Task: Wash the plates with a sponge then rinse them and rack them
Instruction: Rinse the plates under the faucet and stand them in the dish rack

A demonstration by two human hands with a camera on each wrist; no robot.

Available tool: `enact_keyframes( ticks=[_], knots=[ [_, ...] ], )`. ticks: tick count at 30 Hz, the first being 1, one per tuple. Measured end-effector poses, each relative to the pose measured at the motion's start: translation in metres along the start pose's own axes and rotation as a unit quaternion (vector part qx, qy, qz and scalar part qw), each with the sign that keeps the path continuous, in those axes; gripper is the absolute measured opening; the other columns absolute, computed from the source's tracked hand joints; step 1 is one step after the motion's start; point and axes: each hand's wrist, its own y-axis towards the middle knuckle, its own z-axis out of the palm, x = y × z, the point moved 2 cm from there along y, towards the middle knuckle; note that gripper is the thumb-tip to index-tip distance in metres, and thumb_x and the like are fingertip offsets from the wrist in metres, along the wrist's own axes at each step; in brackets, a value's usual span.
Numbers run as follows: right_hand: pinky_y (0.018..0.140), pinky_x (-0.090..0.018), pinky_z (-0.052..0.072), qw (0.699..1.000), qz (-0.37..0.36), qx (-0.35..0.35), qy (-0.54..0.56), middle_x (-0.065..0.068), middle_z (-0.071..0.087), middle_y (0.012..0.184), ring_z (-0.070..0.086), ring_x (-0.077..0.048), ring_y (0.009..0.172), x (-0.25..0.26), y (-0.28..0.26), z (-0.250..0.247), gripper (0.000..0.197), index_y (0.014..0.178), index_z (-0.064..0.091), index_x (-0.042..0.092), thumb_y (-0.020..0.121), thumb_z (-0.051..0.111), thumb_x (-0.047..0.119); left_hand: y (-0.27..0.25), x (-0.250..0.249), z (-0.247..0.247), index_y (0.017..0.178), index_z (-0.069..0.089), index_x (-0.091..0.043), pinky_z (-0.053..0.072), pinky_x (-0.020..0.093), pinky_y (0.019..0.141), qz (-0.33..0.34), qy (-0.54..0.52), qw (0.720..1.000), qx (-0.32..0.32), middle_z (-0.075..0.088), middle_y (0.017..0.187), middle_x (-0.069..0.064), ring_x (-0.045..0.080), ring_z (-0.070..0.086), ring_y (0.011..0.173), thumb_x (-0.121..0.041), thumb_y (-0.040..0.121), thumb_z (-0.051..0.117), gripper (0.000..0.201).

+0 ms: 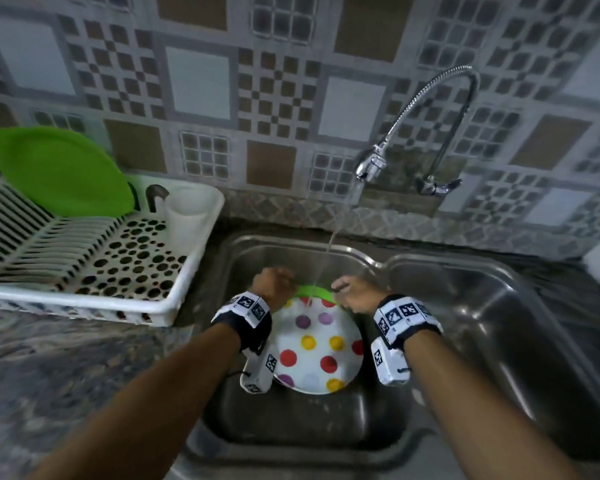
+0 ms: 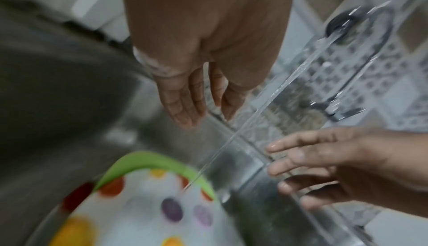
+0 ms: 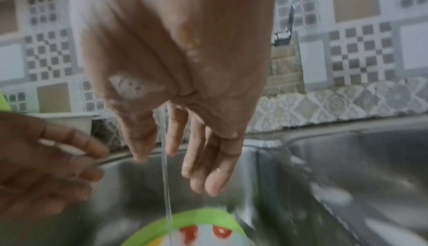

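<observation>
A white plate with coloured dots (image 1: 317,348) lies in the left sink basin (image 1: 291,424) on top of a green plate (image 1: 314,291), whose rim shows at its far edge. The faucet (image 1: 371,166) runs a thin stream of water (image 1: 331,244) down between my hands onto the plates. My left hand (image 1: 274,284) and right hand (image 1: 355,294) hover above the plates, on either side of the stream, both empty with wet, straight fingers (image 2: 185,107) (image 3: 208,167). In the left wrist view the dotted plate (image 2: 139,219) and green rim (image 2: 148,160) lie below the hand.
A white dish rack (image 1: 94,258) stands on the counter at the left, holding a green plate (image 1: 59,171) upright and a white cup (image 1: 187,216). A second steel basin (image 1: 499,341) lies to the right. The patterned tile wall (image 1: 274,98) rises behind the sink.
</observation>
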Motion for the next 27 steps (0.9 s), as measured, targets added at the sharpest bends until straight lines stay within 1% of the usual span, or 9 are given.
enact_keyframes(
  ticks=[3, 6, 8, 11, 13, 17, 20, 24, 27],
  knots=[
    [0.075, -0.024, 0.046, 0.999, 0.018, 0.031, 0.021, 0.001, 0.060, 0.099, 0.058, -0.013, 0.085, -0.026, 0.007, 0.021, 0.037, 0.120, 0.057, 0.013, 0.085, 0.065, 0.023, -0.005, 0.050, 0.029, 0.113, 0.064, -0.014, 0.052, 0.032, 0.085, -0.060, -0.001, 0.998, -0.009, 0.066, 0.112, 0.013, 0.031, 0.063, 0.102, -0.015, 0.077, 0.073, 0.037],
    [0.085, -0.023, 0.042, 0.998, 0.033, 0.049, 0.022, 0.000, 0.056, 0.115, 0.056, -0.017, 0.104, -0.045, 0.010, 0.035, 0.052, 0.129, 0.052, 0.020, 0.082, 0.067, 0.038, -0.008, 0.089, 0.048, 0.124, 0.053, -0.008, 0.045, 0.033, 0.097, -0.100, 0.007, 0.992, 0.072, 0.054, 0.129, 0.016, 0.032, 0.055, 0.115, -0.011, 0.077, 0.073, 0.050],
    [0.089, -0.026, 0.042, 0.997, 0.040, 0.052, 0.029, -0.007, 0.055, 0.123, 0.055, -0.019, 0.104, -0.053, 0.016, 0.043, 0.051, 0.128, 0.051, 0.022, 0.083, 0.066, 0.040, -0.007, 0.111, 0.053, 0.120, 0.056, -0.009, 0.043, 0.034, 0.102, -0.121, 0.001, 0.990, 0.070, 0.049, 0.137, 0.014, 0.031, 0.053, 0.120, -0.013, 0.067, 0.080, 0.058],
    [0.097, -0.030, 0.043, 0.997, 0.033, 0.043, 0.050, -0.010, 0.056, 0.120, 0.052, -0.017, 0.099, -0.056, 0.022, 0.048, 0.048, 0.128, 0.051, 0.020, 0.085, 0.065, 0.035, -0.003, 0.123, 0.053, 0.124, 0.056, -0.002, 0.038, 0.014, 0.086, -0.149, 0.001, 0.987, 0.066, 0.050, 0.134, 0.013, 0.028, 0.050, 0.124, 0.007, 0.068, 0.077, 0.061],
    [0.096, -0.027, 0.042, 0.998, 0.026, 0.041, 0.047, -0.009, 0.057, 0.123, 0.054, -0.018, 0.103, -0.054, 0.022, 0.048, 0.047, 0.128, 0.052, 0.021, 0.086, 0.064, 0.036, -0.003, 0.127, 0.053, 0.126, 0.055, -0.004, 0.036, 0.011, 0.080, -0.156, 0.017, 0.985, 0.077, 0.052, 0.130, 0.011, 0.025, 0.052, 0.122, 0.006, 0.065, 0.079, 0.066],
    [0.084, -0.024, 0.046, 0.997, 0.028, 0.051, 0.041, -0.006, 0.057, 0.124, 0.056, -0.020, 0.106, -0.055, 0.023, 0.051, 0.039, 0.124, 0.055, 0.020, 0.087, 0.062, 0.025, 0.006, 0.155, 0.065, 0.108, 0.056, -0.015, 0.043, 0.029, 0.102, -0.122, -0.016, 0.989, 0.078, 0.053, 0.133, 0.011, 0.025, 0.055, 0.119, 0.005, 0.057, 0.083, 0.061],
    [0.075, -0.016, 0.046, 0.997, 0.017, 0.056, 0.058, -0.002, 0.057, 0.128, 0.054, -0.014, 0.103, -0.057, 0.027, 0.057, 0.036, 0.121, 0.058, 0.014, 0.085, 0.062, 0.010, 0.005, 0.152, 0.066, 0.110, 0.052, -0.020, 0.049, 0.038, 0.097, -0.091, -0.064, 0.992, 0.068, 0.056, 0.129, 0.014, 0.028, 0.057, 0.114, 0.010, 0.066, 0.072, 0.057],
    [0.096, -0.024, 0.043, 0.998, 0.012, 0.045, 0.036, -0.003, 0.050, 0.137, 0.050, -0.017, 0.121, -0.058, 0.025, 0.059, 0.047, 0.131, 0.052, 0.022, 0.086, 0.061, 0.015, -0.002, 0.124, 0.054, 0.118, 0.053, -0.025, 0.053, 0.030, 0.082, -0.052, -0.104, 0.993, 0.038, 0.061, 0.113, 0.007, 0.026, 0.058, 0.105, 0.006, 0.077, 0.063, 0.052],
    [0.100, -0.022, 0.033, 1.000, -0.010, 0.003, 0.009, -0.006, 0.039, 0.143, 0.041, -0.020, 0.129, -0.051, 0.025, 0.050, 0.052, 0.136, 0.045, 0.028, 0.087, 0.059, 0.020, -0.006, 0.094, 0.043, 0.116, 0.056, -0.023, 0.053, 0.018, 0.076, 0.016, -0.176, 0.983, 0.051, 0.060, 0.108, -0.003, 0.019, 0.059, 0.101, 0.010, 0.079, 0.059, 0.049]
  ],
)
